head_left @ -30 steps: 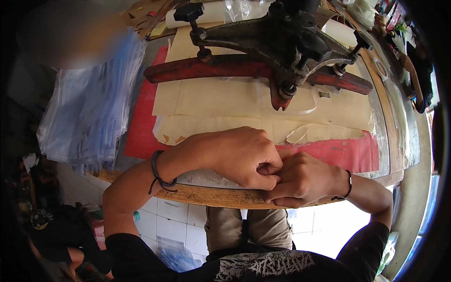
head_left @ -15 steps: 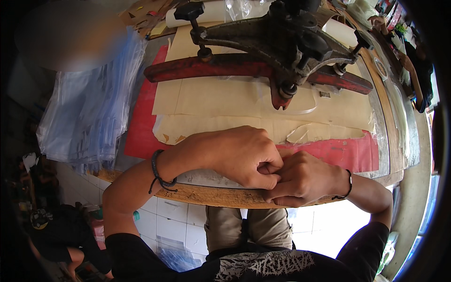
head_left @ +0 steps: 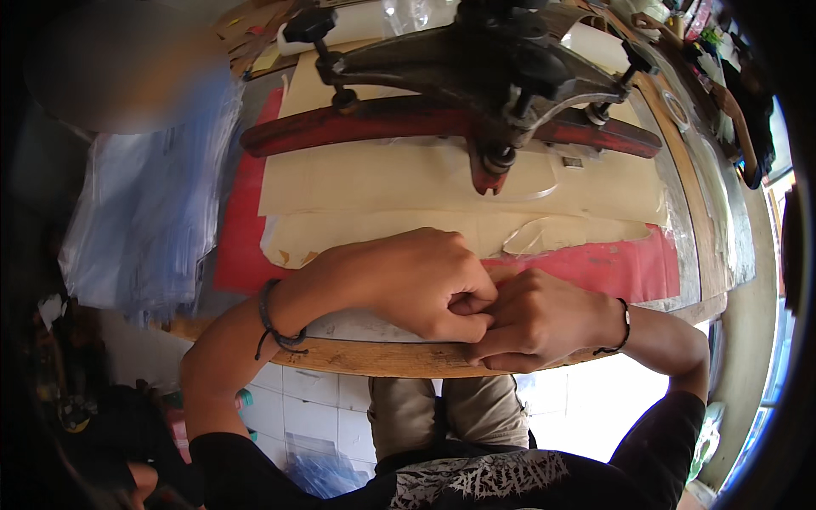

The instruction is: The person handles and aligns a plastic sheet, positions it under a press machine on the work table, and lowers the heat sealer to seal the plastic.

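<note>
My left hand (head_left: 433,289) is closed with its fingers curled, at the front edge of the worktable. Pressed against it is my right hand (head_left: 531,323), also closed, knuckles up. Their fingers meet and hide whatever may be between them. Both hands rest near the wooden table edge (head_left: 374,358), in front of a red sheet (head_left: 608,270). Cream sheets (head_left: 374,178) lie over the red one, their near edge torn and wrinkled. Above them stands a dark metal machine frame (head_left: 416,65) with black knobs, carrying a worn red bar (head_left: 365,125).
Clear bluish plastic sheets (head_left: 149,204) are piled at the left and hang over the edge. Pale rolls (head_left: 357,30) lie behind the frame. Long clear strips (head_left: 714,204) and a ring of tape (head_left: 675,110) lie at the right. Other people are at the far right and lower left.
The whole view has shifted slightly, so the machine and sheets sit a little further left in the picture. My hands keep the same closed pose, pressed together.
</note>
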Tool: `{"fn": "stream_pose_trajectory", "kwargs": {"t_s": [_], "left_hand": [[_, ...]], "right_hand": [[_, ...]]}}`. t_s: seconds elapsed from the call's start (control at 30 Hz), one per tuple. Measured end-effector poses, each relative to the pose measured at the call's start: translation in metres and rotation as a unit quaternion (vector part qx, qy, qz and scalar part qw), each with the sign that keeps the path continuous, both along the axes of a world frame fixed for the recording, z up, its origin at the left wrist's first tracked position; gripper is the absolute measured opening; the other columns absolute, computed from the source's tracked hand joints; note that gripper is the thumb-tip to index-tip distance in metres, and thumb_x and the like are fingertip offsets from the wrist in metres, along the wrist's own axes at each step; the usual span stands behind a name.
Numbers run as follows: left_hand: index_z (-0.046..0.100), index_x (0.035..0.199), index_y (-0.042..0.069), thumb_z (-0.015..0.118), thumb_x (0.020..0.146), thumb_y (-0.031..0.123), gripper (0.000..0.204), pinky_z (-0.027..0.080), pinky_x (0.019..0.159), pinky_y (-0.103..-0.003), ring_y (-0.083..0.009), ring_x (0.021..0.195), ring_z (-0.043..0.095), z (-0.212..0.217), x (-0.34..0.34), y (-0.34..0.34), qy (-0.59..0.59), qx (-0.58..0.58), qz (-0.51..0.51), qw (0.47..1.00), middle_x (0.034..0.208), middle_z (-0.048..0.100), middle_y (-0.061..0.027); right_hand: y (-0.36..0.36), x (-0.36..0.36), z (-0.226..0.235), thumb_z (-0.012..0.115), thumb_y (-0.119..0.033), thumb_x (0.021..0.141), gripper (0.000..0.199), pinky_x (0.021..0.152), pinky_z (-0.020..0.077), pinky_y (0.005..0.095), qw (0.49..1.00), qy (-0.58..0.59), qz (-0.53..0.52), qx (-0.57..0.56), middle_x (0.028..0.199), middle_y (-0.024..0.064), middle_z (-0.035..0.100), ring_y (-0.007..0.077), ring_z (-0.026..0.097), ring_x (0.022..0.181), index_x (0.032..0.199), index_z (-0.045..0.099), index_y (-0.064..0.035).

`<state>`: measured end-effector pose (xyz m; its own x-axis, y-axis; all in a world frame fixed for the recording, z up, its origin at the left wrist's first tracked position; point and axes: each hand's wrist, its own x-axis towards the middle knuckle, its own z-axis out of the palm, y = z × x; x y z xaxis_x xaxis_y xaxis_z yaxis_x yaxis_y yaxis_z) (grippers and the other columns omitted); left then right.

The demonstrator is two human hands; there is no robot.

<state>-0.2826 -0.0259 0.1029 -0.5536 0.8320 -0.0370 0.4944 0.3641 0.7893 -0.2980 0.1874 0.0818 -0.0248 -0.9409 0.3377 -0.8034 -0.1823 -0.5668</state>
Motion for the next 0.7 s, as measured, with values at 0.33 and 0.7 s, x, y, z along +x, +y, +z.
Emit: {"fn": "stream_pose_trajectory", "kwargs": {"t_s": [0.33,0.7], "left_hand": [[0.058,0.061,0.005,0.07,0.08,0.022,0.028,0.038,0.045,-0.033,-0.0189,0.041,0.046,0.002,-0.0015,-0.0015,-0.009,-0.005,-0.005,1.0,0.049,0.052,-0.0055],[0.059,0.061,0.005,0.068,0.08,0.022,0.027,0.039,0.046,-0.034,-0.021,0.042,0.049,0.0025,-0.0025,-0.001,-0.007,0.008,-0.005,1.0,0.05,0.053,-0.0069]], "right_hand": [[-0.0003,0.0021,-0.0069,0.067,-0.015,0.084,0.009,0.055,0.0499,0.0403,1.0,-0.014,0.008,-0.009,0.06,0.006,0.056,0.0246,0.062,0.058,0.079,0.062,-0.0104],[-0.0014,0.0014,-0.0058,0.066,-0.015,0.085,0.008,0.056,0.0493,0.0406,1.0,-0.021,0.009,-0.022,0.061,0.006,0.055,0.0248,0.061,0.059,0.079,0.061,-0.0119]]}}
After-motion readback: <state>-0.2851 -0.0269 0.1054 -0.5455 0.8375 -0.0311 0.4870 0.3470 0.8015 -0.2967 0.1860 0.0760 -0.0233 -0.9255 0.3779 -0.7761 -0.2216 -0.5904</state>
